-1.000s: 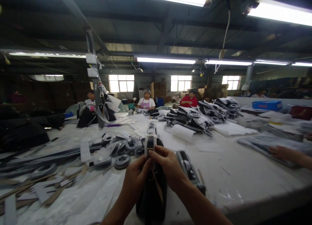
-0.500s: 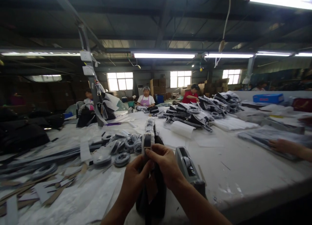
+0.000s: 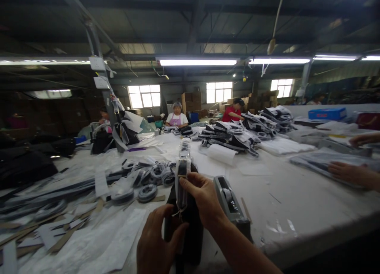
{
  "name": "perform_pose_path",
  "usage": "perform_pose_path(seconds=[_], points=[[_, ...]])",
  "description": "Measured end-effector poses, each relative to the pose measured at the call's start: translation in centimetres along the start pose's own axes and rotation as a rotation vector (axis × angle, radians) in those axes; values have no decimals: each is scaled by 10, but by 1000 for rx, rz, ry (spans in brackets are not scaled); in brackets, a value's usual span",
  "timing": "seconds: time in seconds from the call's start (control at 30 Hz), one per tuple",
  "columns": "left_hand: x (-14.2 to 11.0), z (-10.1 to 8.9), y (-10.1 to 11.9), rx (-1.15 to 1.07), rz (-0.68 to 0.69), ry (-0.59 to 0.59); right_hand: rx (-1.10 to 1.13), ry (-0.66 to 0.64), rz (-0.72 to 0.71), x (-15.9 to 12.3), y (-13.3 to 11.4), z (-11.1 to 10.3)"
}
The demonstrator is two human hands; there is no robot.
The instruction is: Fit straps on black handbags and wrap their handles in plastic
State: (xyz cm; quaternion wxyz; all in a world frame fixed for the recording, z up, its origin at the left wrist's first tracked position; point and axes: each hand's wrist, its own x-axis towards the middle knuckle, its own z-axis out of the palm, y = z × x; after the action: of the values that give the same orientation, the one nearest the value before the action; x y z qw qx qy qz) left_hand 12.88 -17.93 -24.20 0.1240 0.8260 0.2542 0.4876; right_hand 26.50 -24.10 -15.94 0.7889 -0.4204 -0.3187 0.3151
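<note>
A black bag (image 3: pixel 193 234) stands upright before me on the table. Rising from its top is a strap (image 3: pixel 182 191) in whitish wrapping, with a dark band and a thin metal-looking edge; a pale tie is knotted near its lower end. My right hand (image 3: pixel 204 197) pinches this wrapped strap between thumb and fingers, from the right side. Lower down, my left hand (image 3: pixel 162 236) is at the bag's left front, thumb and forefinger curved and apart with black material showing between them. Its other fingers are partly hidden. Just right of the bag sits a grey tape dispenser (image 3: pixel 230 203).
Coiled wrapped straps (image 3: pixel 147 193) and cardboard strips (image 3: pixel 63 234) lie on the left. Farther back is a pile of wrapped black items (image 3: pixel 228 135). A co-worker's hand (image 3: pixel 352 173) rests on a plastic-covered stack at right. Other people sit across the table.
My left hand has left the strap and moved down and toward me, its fingers parting. My right hand still grips the strap. A second co-worker's hand shows more at far right.
</note>
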Motion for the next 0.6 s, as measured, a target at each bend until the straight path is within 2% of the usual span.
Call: perform_pose_path(seconds=[0.13,0.3,0.4,0.47,0.53,0.6], points=[[-4,0,9,-95,-29,-54,3,-6,-6,0,3,1],[-10,-5,13,-304,-208,-211,10,20,-23,1,6,-1],[-11,-9,9,-338,-211,-240,5,14,-15,3,3,-3],[-9,-10,2,-344,-223,-190,-28,-46,-20,4,-1,-5],[-11,-8,-8,-352,-246,-91,-113,-117,-25,0,-4,-12],[-17,-1,-21,-387,-260,-33,-277,-79,-54,-10,-1,-26]])
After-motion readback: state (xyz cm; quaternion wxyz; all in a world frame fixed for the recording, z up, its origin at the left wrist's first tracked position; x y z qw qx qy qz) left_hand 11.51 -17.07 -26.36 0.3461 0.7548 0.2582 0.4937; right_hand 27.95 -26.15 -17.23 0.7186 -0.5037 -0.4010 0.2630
